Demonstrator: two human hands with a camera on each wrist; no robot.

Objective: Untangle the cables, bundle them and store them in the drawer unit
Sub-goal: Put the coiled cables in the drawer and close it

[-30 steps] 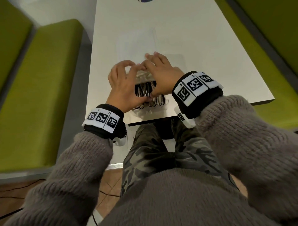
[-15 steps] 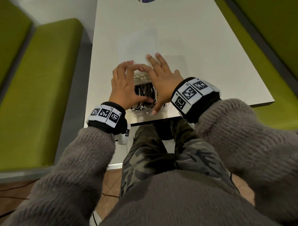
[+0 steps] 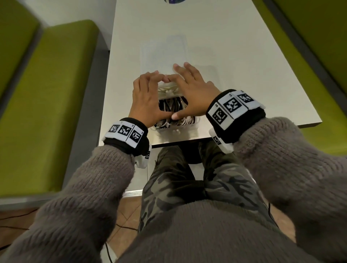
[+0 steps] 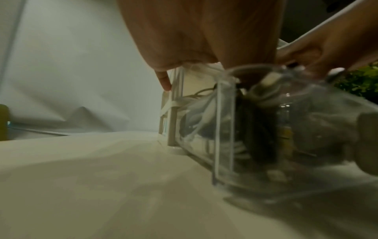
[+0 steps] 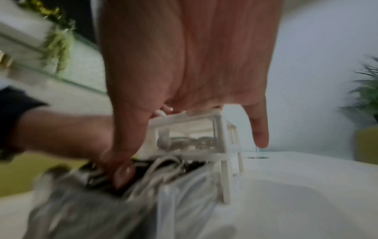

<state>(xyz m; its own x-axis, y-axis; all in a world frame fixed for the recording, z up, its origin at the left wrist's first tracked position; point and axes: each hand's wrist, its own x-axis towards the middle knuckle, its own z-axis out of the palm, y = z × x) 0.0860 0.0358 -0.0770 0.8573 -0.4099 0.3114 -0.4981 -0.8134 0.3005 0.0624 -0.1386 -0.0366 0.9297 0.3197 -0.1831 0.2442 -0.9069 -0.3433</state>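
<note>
A small drawer unit with a white frame (image 3: 169,90) stands near the table's front edge. Its clear drawer (image 3: 176,131) is pulled out toward me. Black and white cable bundles (image 3: 172,106) fill the drawer. My left hand (image 3: 150,97) arches over the frame's left side with bent fingers on its top, thumb down on the cables. My right hand (image 3: 191,90) lies with straight fingers across the frame's top, its thumb pressing the cables. In the wrist views the frame (image 5: 204,129), the clear drawer (image 4: 266,129) and the cables (image 5: 163,169) show close up.
The white table (image 3: 225,47) stretches away behind the unit. Green benches (image 3: 47,93) run along both sides. A dark round object (image 3: 174,1) sits at the table's far end. My knees are under the front edge.
Both wrists have dropped lower toward the table. The right thumb has come down onto the cables beside the left thumb, and the right fingers have spread flatter over the frame.
</note>
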